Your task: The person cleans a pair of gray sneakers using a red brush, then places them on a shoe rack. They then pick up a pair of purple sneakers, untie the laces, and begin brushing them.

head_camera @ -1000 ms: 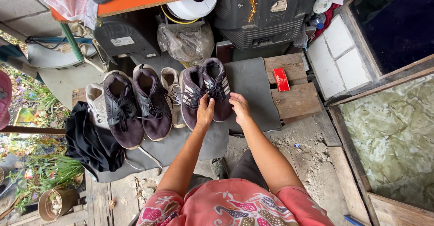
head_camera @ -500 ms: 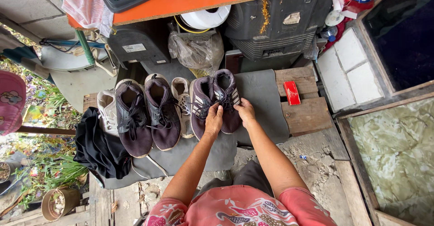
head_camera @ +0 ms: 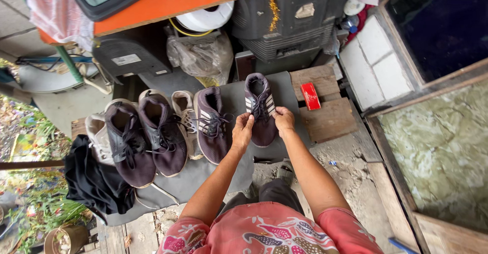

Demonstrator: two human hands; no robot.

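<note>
Both hands on one shoe. Left hand (head_camera: 242, 130) pinches the near-left edge of the dark purple sneaker (head_camera: 260, 107), fingers curled closed on it; right hand (head_camera: 283, 121) clamps the right side by the laces, also closed on it. The sneaker sits toe toward the person, white stripes on its sides, slightly apart from the rest of the row and tilted a bit.

Progress, judging by the layout: its mate (head_camera: 211, 123) already lies just to the left, laces loose. Further left a pale worn shoe (head_camera: 184, 115) is wedged between, then two dark sneakers (head_camera: 145, 139) side by side, with a greyish shoe (head_camera: 97, 136) under them at the far left. So most of the row looks laid out; the held one looks like the last being squared up. Laces still untidy on several.

Surface: a grey mat (head_camera: 231, 170) spread over rough ground, black cloth (head_camera: 89, 180) bunched on its left corner. Wooden board (head_camera: 325, 106) to the right with a small red box (head_camera: 310, 96) on it.

Room: outdoor, cluttered. Orange tabletop (head_camera: 178, 0) overhead, plastic bag (head_camera: 201, 55) and dark crates beneath, white tiles (head_camera: 373, 63) right, weeds far left.
</note>
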